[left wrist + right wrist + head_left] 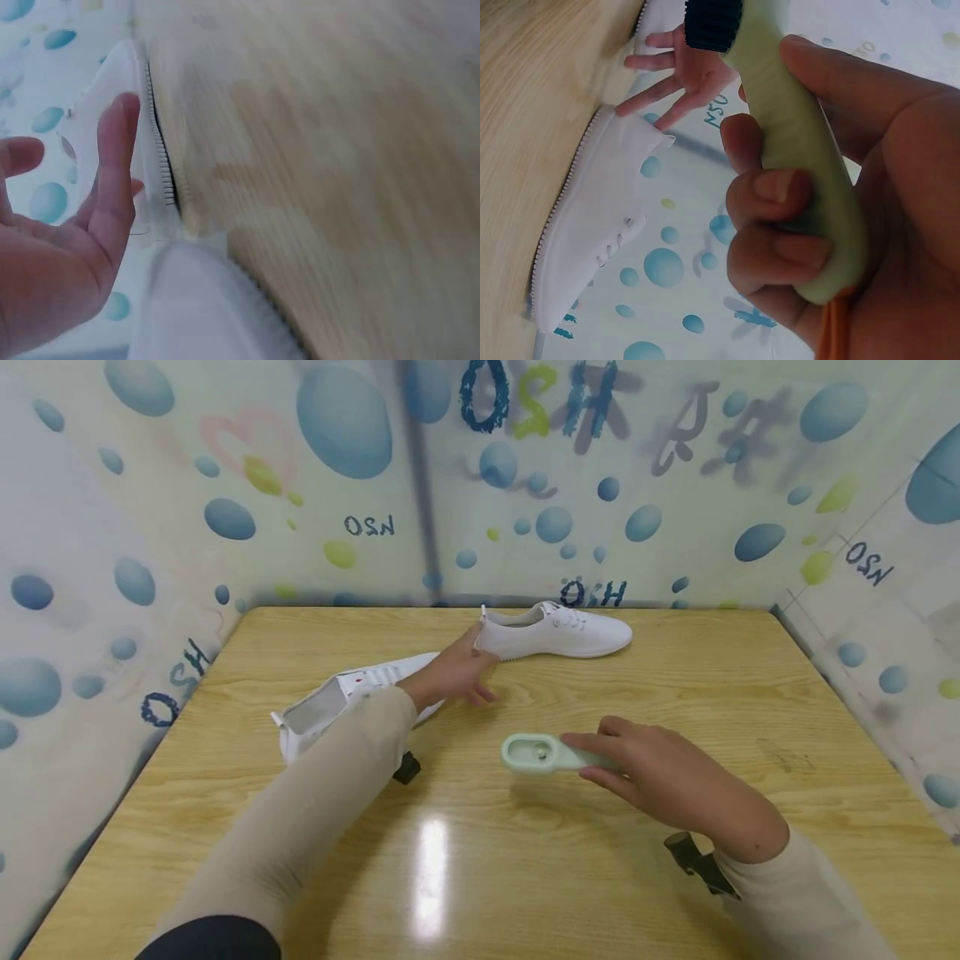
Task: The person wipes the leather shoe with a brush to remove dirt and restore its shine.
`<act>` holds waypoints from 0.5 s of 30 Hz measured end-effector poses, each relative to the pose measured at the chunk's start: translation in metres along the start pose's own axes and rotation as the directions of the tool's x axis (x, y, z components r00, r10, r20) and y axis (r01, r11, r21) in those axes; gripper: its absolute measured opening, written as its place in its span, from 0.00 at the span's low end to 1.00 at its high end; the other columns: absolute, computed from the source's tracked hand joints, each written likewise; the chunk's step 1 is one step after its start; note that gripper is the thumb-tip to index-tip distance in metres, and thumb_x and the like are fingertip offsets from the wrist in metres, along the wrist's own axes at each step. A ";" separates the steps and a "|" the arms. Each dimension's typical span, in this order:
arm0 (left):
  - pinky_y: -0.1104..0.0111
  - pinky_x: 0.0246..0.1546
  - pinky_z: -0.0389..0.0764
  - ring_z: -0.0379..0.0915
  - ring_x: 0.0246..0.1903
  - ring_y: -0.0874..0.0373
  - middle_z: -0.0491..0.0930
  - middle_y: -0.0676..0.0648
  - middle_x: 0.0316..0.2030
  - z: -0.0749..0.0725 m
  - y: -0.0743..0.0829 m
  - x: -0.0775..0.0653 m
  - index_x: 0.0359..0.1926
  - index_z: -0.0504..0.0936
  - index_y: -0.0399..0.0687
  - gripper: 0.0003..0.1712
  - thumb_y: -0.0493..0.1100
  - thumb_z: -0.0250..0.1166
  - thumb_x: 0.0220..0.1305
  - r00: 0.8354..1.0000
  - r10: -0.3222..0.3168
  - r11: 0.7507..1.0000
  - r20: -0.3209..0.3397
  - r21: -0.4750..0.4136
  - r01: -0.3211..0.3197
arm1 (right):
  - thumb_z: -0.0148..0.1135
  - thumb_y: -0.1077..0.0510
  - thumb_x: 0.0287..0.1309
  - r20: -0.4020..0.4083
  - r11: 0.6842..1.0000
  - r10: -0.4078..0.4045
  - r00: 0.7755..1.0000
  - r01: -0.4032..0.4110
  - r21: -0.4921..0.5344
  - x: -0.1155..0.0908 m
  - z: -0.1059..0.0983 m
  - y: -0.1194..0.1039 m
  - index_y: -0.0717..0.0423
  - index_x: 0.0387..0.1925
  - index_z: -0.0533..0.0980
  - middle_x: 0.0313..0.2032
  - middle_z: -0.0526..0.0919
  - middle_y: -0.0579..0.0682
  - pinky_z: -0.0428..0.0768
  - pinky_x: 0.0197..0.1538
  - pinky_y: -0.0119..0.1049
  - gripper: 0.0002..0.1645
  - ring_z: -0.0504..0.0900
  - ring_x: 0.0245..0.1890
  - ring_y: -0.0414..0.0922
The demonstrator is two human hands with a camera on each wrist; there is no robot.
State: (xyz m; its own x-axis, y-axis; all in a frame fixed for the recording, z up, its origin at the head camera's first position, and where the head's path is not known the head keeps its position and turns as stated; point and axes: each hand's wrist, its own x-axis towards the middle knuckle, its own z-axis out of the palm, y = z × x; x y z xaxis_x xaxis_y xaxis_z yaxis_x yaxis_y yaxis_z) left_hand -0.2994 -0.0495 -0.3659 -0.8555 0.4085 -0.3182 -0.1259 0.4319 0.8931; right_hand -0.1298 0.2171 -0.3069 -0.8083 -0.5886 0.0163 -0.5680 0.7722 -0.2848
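Observation:
My right hand (667, 772) grips a scrub brush (531, 753) by its pale green handle, fingers curled round it. Dark bristles show on the brush head in the right wrist view, and an orange strap (835, 330) hangs from the handle's end. One white lace-up shoe (588, 635) stands at the table's back edge with its toe to the right. Beside its heel, my left hand (453, 670) reaches out with fingers extended and spread, holding nothing. A second white shoe (311, 714) sits at the left, partly hidden behind my left forearm.
The wooden table (750, 710) carries both shoes. Behind it and along both sides rise pale walls (660, 460) with blue and green bubble prints. Dark wrist mounts (701, 864) stick out below the sleeves.

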 end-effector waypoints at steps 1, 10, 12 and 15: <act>0.56 0.40 0.85 0.86 0.38 0.47 0.69 0.40 0.67 -0.002 -0.002 -0.008 0.80 0.40 0.63 0.40 0.51 0.50 0.76 0.999 0.031 0.998 -0.020 0.055 -0.030 | 0.64 0.53 0.66 0.001 1.000 -0.002 1.000 0.002 0.001 0.000 0.000 -0.001 0.44 0.64 0.76 0.37 0.79 0.44 0.69 0.28 0.27 0.25 0.68 0.24 0.33; 0.56 0.44 0.78 0.80 0.41 0.53 0.82 0.48 0.42 -0.030 -0.009 -0.121 0.49 0.82 0.49 0.12 0.45 0.56 0.71 0.811 0.501 0.716 -0.302 0.671 -0.192 | 0.64 0.53 0.66 -0.001 1.000 -0.020 1.000 0.020 -0.021 0.004 0.002 -0.003 0.45 0.64 0.76 0.36 0.79 0.45 0.69 0.28 0.28 0.25 0.68 0.24 0.34; 0.51 0.48 0.74 0.77 0.45 0.49 0.81 0.46 0.43 -0.041 -0.016 -0.145 0.45 0.83 0.48 0.10 0.45 0.60 0.69 0.768 0.538 0.652 -0.347 0.749 -0.118 | 0.64 0.54 0.66 -0.004 1.000 -0.020 1.000 0.020 -0.021 0.004 0.003 -0.003 0.45 0.63 0.76 0.36 0.78 0.45 0.69 0.28 0.29 0.25 0.68 0.24 0.34; 0.42 0.49 0.67 0.74 0.49 0.43 0.78 0.41 0.48 -0.055 -0.031 -0.173 0.42 0.82 0.49 0.09 0.48 0.63 0.67 0.764 0.501 0.606 -0.407 0.795 0.027 | 0.64 0.54 0.65 -0.004 1.000 -0.022 1.000 0.022 -0.020 0.004 0.004 -0.003 0.45 0.63 0.77 0.35 0.78 0.45 0.69 0.28 0.29 0.24 0.68 0.24 0.35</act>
State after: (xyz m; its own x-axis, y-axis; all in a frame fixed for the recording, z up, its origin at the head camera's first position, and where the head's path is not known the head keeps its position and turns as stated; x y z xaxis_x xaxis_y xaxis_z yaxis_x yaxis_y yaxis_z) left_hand -0.1756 -0.1780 -0.3210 -0.9210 0.2007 0.3340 0.3000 0.9122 0.2791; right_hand -0.1308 0.2115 -0.3097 -0.7962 -0.6045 0.0263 -0.5887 0.7638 -0.2647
